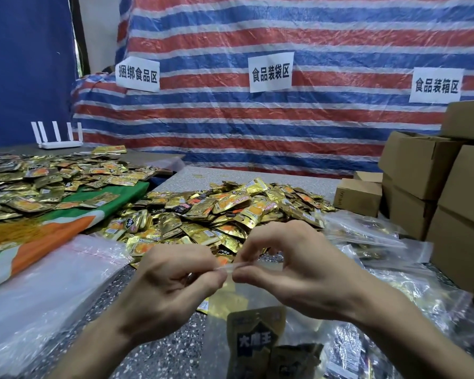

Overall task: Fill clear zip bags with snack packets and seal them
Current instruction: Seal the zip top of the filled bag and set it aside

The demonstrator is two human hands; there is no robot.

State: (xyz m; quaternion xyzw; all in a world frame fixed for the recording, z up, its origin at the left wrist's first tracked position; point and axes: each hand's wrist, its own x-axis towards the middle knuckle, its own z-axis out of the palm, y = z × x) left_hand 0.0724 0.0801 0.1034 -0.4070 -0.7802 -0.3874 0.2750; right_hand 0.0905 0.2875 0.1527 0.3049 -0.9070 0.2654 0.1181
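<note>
Far left, one pile of gold snack packets (39, 181) spreads over a green-and-orange cloth (39, 242), too many to count, with a stack of empty clear bags (52, 283) nearer. The left hand (173, 283) and right hand (298, 272) each pinch the top strip of one clear zip bag (246, 296) above the desk (148, 337). Two dark packets (253, 340) show inside it, and its bottom is cut off. Behind lies a second heap (230, 209). Right, filled bags (367, 231) and cardboard boxes (416, 162) run out of frame.

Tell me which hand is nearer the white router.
Left. The left hand is in front and to the right of the white router; the right hand lies farther right.
</note>
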